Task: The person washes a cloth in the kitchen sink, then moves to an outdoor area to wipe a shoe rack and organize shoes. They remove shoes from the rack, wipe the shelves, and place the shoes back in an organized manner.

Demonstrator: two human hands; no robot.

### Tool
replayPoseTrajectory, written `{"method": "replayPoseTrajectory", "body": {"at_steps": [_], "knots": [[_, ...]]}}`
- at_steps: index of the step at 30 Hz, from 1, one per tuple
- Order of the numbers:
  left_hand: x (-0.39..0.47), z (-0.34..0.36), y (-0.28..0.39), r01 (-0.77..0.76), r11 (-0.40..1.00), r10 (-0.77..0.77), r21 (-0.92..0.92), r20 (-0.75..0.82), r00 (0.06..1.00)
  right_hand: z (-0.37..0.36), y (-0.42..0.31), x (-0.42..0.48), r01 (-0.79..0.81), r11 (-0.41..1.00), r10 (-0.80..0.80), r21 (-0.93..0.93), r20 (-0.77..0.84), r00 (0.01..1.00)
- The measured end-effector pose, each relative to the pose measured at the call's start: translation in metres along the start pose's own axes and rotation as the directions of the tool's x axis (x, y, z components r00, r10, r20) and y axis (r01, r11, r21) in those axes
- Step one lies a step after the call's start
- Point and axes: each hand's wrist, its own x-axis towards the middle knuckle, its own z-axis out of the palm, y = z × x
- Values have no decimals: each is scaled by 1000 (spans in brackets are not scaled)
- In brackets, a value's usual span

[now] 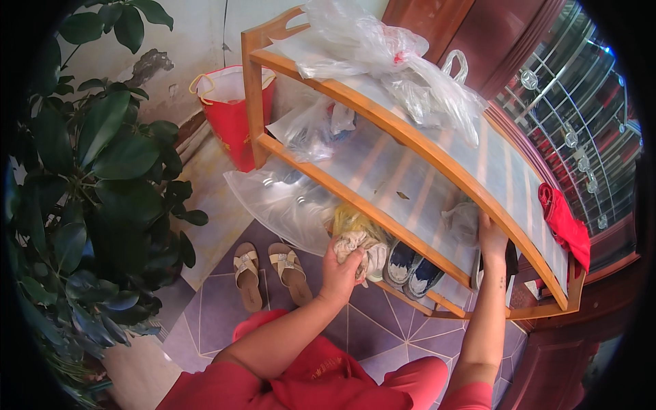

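A crumpled off-white cloth (363,252) is bunched in my left hand (342,274), held at the front of the wooden shoe rack (318,180). My right hand (492,238) reaches in over the middle shelf (405,189) at its right end, beneath the top rail. Its fingers are hidden behind that rail, so what they touch does not show. A thin clear plastic bag (460,221) lies just left of that wrist. Dark blue and white shoes (412,271) stand on the lower shelf between my hands, beside a yellowish bag (351,218).
Clear plastic bags (379,46) lie on the rack's top, with a folded red cloth (564,225) at its right end. A red gift bag (238,118) stands by the wall. Beige sandals (266,277) sit on the tiled floor. A leafy plant (107,195) fills the left.
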Motion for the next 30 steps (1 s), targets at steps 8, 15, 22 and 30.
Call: {"method": "replayPoseTrajectory", "body": {"at_steps": [8,15,22,30], "knots": [[4,-8,16,-288,950,266,117,174,948,-94,-157,-6,356,910,-383,212,104,918],[9,1,12,77,983,22,-169,513,858,-32,-158,-21,141,591,-503,794,226,834],[9,1,3,-4,993,-16,119,166,986,24,-133,21,47,978,-95,201,235,967],[15,-9,8,-44,992,42,115,24,999,27,-217,39,356,754,-472,552,78,878]]}}
